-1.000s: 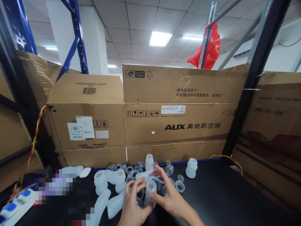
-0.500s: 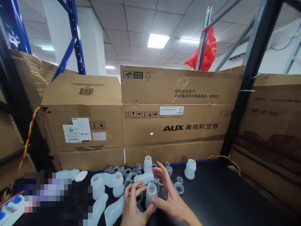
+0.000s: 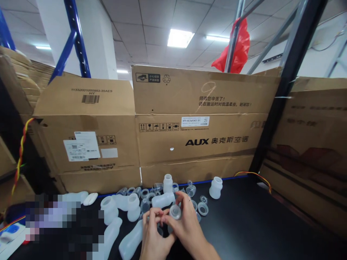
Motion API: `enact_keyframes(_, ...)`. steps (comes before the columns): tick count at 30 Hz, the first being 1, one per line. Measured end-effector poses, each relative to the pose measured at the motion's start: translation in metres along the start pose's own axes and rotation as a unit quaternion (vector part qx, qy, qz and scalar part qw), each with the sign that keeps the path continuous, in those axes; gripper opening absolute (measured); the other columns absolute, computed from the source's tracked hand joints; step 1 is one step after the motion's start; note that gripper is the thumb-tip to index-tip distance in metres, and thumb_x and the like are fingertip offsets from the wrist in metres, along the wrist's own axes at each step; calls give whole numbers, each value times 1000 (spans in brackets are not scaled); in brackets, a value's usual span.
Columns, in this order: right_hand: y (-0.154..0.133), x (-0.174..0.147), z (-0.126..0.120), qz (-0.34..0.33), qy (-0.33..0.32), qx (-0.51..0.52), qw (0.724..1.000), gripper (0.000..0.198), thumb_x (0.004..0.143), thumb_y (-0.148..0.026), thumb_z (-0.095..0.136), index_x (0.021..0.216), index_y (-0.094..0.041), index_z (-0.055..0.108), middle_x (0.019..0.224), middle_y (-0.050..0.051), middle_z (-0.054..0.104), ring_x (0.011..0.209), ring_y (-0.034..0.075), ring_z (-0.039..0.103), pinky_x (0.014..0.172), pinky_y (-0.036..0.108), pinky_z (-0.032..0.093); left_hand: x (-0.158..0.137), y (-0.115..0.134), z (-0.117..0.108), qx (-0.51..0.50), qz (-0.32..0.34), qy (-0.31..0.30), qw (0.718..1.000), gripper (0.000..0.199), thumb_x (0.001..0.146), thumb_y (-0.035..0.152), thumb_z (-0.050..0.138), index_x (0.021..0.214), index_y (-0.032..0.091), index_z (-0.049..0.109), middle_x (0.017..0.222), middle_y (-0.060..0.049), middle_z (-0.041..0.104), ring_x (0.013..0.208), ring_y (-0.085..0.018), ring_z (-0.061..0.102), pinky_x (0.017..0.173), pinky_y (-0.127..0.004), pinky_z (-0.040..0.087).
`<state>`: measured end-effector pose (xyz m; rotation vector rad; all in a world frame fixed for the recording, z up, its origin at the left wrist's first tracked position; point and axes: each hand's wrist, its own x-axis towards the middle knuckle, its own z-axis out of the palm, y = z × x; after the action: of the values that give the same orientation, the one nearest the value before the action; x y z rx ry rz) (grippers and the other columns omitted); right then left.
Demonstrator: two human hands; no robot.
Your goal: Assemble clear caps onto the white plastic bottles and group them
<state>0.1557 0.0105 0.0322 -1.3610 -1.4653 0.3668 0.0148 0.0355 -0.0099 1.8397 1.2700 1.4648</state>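
Much tabletop point(image 3: 244, 213) beside right hand point(image 3: 187, 227)

In the right hand point(image 3: 186, 224), the bottle point(image 3: 175, 212) looks like smooth, frosted, translucent plastic; beyond it, the rings point(image 3: 203, 213) look like glossy plastic and the cardboard point(image 3: 189, 155) is matt and lightly creased. Right of the hand, the tabletop point(image 3: 244, 224) is smooth with a faint sheen.

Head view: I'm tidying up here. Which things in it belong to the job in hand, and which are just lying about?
Probably part of the job:
bottle between the left hand and right hand
other translucent bottles
loose rings beyond the right hand

Probably just lying about:
white oval object at the left
red bag higher up
cardboard along the back
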Motion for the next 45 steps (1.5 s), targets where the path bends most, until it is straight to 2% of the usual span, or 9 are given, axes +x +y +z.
enact_keyframes(2,1,11,-22,-45,-18,14,999,79,76,-45,85,143,-22,50,115,8,65,104,28,63,97,43,53,1,-1,-2,0,11,-25,1000,39,70,35,77,102,27,55,104,-7,74,90,-28,64,87,-47,56)
enact_keyframes(6,19,35,-88,-33,53,-3,998,44,107,-47,42,141,-22,57,117,11,65,103,27,61,97,47,50,3,-2,-6,29,57,-35,997,41,76,35,78,110,29,56,104,-4,79,92,-30,59,94,-51,48)
enact_keyframes(10,35,31,-124,-31,-72,-42,996,31,84,-27,76,115,-31,78,124,9,65,119,32,59,110,56,44,4,-3,-8,48,120,-24,991,45,79,33,75,118,30,55,108,-2,79,90,-29,63,99,-52,42)
enact_keyframes(15,30,10,-108,2,-240,-206,949,83,60,6,66,129,-41,73,167,6,35,156,36,28,124,58,29,8,-2,-9,83,186,-15,979,39,84,36,73,121,28,62,95,0,76,70,-22,63,98,-49,38)
enact_keyframes(19,20,12,-108,6,-222,-192,956,57,70,-6,81,117,-37,77,164,4,41,154,36,31,125,57,29,11,-1,-6,100,236,6,967,32,87,37,71,117,28,66,97,-2,79,77,-24,70,100,-47,37)
enact_keyframes(23,14,17,-112,-4,-117,-10,993,37,90,-38,80,125,-32,72,140,8,62,132,32,56,116,52,42,9,0,-6,101,244,-5,965,35,85,36,74,119,30,65,100,-1,81,79,-25,73,107,-51,32)
enact_keyframes(27,5,12,-86,36,-34,168,985,41,99,-54,67,128,-25,65,121,9,71,113,29,66,103,46,51,6,5,-12,95,244,-37,964,40,85,34,73,124,32,63,108,-1,81,83,-26,74,112,-55,28)
enact_keyframes(32,-3,-4,-56,36,-92,110,989,48,92,-57,74,127,-25,69,128,11,72,121,33,64,111,52,45,7,14,-22,127,268,-96,950,43,86,32,73,127,31,60,110,-1,81,90,-28,76,110,-56,30)
enact_keyframes(45,14,-5,-50,-67,-186,69,978,50,102,-58,60,139,-25,65,134,16,69,126,34,63,112,56,48,18,-4,-37,152,324,-155,921,44,90,34,69,133,24,64,117,-6,81,99,-27,79,125,-58,32)
